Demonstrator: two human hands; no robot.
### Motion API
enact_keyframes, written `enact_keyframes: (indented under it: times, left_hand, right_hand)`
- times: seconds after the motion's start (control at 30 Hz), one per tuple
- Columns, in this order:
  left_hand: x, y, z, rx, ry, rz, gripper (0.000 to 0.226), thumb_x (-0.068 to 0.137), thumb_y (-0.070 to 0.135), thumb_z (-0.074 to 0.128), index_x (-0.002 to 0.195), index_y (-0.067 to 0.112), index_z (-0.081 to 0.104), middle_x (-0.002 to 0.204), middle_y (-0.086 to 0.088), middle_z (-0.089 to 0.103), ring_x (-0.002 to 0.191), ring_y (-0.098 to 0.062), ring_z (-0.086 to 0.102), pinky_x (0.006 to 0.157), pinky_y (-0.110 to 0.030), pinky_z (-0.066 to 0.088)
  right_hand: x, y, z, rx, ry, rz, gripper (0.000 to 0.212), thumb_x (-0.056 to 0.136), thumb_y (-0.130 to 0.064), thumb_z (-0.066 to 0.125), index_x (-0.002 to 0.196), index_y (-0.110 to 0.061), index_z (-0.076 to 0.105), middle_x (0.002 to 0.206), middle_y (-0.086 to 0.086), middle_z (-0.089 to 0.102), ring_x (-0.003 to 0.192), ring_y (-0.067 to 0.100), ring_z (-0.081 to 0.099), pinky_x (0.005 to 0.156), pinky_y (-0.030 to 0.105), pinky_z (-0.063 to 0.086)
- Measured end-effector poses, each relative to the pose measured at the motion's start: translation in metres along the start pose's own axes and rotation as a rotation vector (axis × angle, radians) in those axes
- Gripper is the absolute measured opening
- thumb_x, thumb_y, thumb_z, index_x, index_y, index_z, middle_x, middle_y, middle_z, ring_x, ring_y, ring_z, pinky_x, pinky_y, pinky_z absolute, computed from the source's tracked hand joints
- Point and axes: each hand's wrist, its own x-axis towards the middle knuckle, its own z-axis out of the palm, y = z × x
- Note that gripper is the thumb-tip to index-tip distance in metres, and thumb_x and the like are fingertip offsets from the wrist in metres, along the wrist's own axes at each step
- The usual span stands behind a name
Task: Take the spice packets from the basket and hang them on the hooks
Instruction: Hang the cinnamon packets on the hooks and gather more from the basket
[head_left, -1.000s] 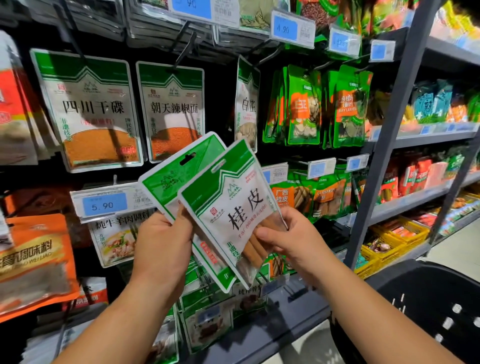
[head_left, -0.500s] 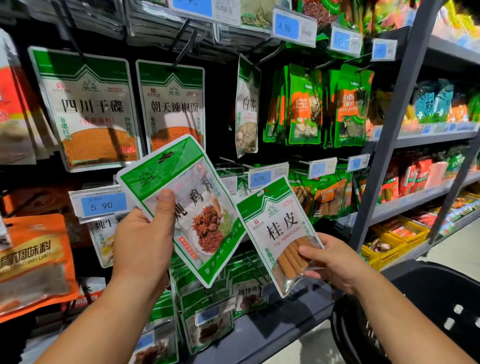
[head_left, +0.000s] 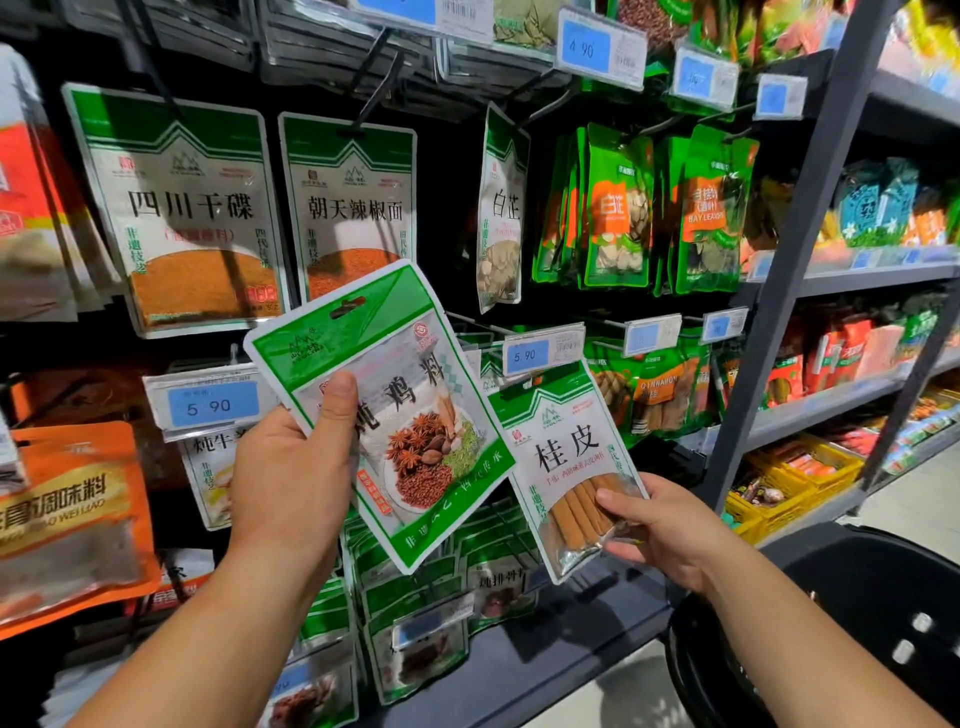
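the left hand (head_left: 291, 467) grips a green-and-white stew spice packet (head_left: 415, 410) printed with star anise and other whole spices. the thumb lies flat on the front face near the packet's left edge; the other fingers are behind it and out of sight. this packet is held tilted, top edge toward the upper left, with the hang slot near the top free of any hook. it sits in front of the display, just below two large hung packets (head_left: 353, 208) with green tops. the right hand (head_left: 660, 530) pinches the lower right corner of a cinnamon packet (head_left: 566, 457): thumb on the front over the clear window that shows the cinnamon sticks, fingers curled behind. this packet is also tilted, lower and to the right of the first. the near edges of the two packets meet, but contact cannot be confirmed. black wire hooks (head_left: 384, 88) project from the dark back panel above, each carrying hung stock. a blue price tag (head_left: 213, 402) reading 5.90 is mounted just left of the left hand, and more green packets hang in rows below both hands. the black perforated basket (head_left: 857, 623) stands at lower right, beneath the right forearm; its contents cannot be seen. a grey shelf upright (head_left: 779, 291) separates the hook section from the shelves to the right.
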Motion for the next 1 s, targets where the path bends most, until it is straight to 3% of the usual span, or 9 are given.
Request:
enact_keyframes:
  times: [0.13,0.2,0.3,0.43,0.6,0.77,0.9,1.0]
  left_hand:
    - [-0.001,0.0,0.001,-0.001,-0.02,-0.037,0.07,0.073,0.076,0.07,0.093,0.009,0.067,0.091,-0.01,0.063,0.085,-0.024,0.057,0.081,-0.05,0.045]
    - [-0.001,0.001,0.001,0.012,-0.023,-0.048,0.077,0.071,0.077,0.069,0.095,0.004,0.064,0.091,-0.011,0.066,0.085,-0.025,0.059,0.086,-0.06,0.051]
    - [-0.001,0.001,0.0,0.035,-0.043,-0.051,0.075,0.073,0.078,0.068,0.1,0.008,0.067,0.094,-0.011,0.067,0.088,-0.026,0.062,0.093,-0.073,0.045]
    - [-0.003,0.0,0.0,0.025,-0.047,-0.044,0.053,0.079,0.073,0.068,0.091,0.02,0.067,0.092,-0.007,0.064,0.087,-0.022,0.058,0.085,-0.051,0.048]
    - [-0.003,0.002,-0.001,0.051,-0.031,-0.029,0.042,0.087,0.057,0.063,0.097,0.017,0.066,0.09,-0.007,0.061,0.084,-0.02,0.057,0.082,-0.044,0.044]
    - [-0.001,0.002,-0.002,0.096,-0.026,-0.036,0.047,0.085,0.063,0.064,0.095,0.017,0.068,0.09,-0.008,0.063,0.083,-0.022,0.058,0.082,-0.05,0.048]
    - [-0.002,0.004,0.0,0.108,-0.031,-0.041,0.073,0.085,0.06,0.06,0.095,-0.012,0.059,0.081,-0.013,0.06,0.071,-0.023,0.05,0.069,-0.042,0.041]
    - [-0.003,0.006,0.002,0.126,-0.024,-0.042,0.079,0.08,0.066,0.061,0.095,-0.011,0.058,0.079,-0.018,0.062,0.069,-0.025,0.054,0.066,-0.048,0.049]
  right_hand:
    - [0.005,-0.005,0.017,0.071,0.02,-0.042,0.026,0.088,-0.02,0.077,0.113,-0.019,0.071,0.103,0.004,0.079,0.092,0.021,0.074,0.071,0.035,0.058]
    - [0.007,-0.008,0.024,0.092,0.016,-0.05,0.024,0.09,-0.018,0.075,0.113,-0.018,0.07,0.099,0.003,0.08,0.086,0.019,0.075,0.071,0.035,0.058]
    - [0.01,-0.008,0.031,0.103,0.009,-0.036,0.028,0.09,-0.019,0.076,0.116,-0.016,0.07,0.103,0.006,0.08,0.088,0.021,0.076,0.072,0.036,0.058]
    - [0.013,-0.007,0.03,0.099,0.013,0.0,0.03,0.089,-0.019,0.076,0.118,-0.017,0.07,0.105,0.008,0.079,0.092,0.023,0.075,0.074,0.036,0.058]
    - [0.012,-0.006,0.022,0.091,0.011,0.023,0.037,0.081,-0.021,0.079,0.117,-0.019,0.071,0.106,0.005,0.079,0.096,0.023,0.074,0.074,0.036,0.057]
    - [0.012,-0.005,0.019,0.07,0.025,0.055,0.034,0.085,-0.021,0.078,0.118,-0.019,0.072,0.104,0.004,0.079,0.096,0.023,0.074,0.074,0.035,0.056]
    - [0.014,-0.006,0.027,0.07,0.031,0.046,0.028,0.088,-0.021,0.077,0.116,-0.019,0.072,0.101,0.003,0.08,0.092,0.022,0.075,0.073,0.035,0.057]
    - [0.02,-0.008,0.043,0.065,0.047,0.026,0.022,0.092,-0.024,0.075,0.113,-0.018,0.072,0.098,0.002,0.08,0.085,0.019,0.076,0.071,0.034,0.058]
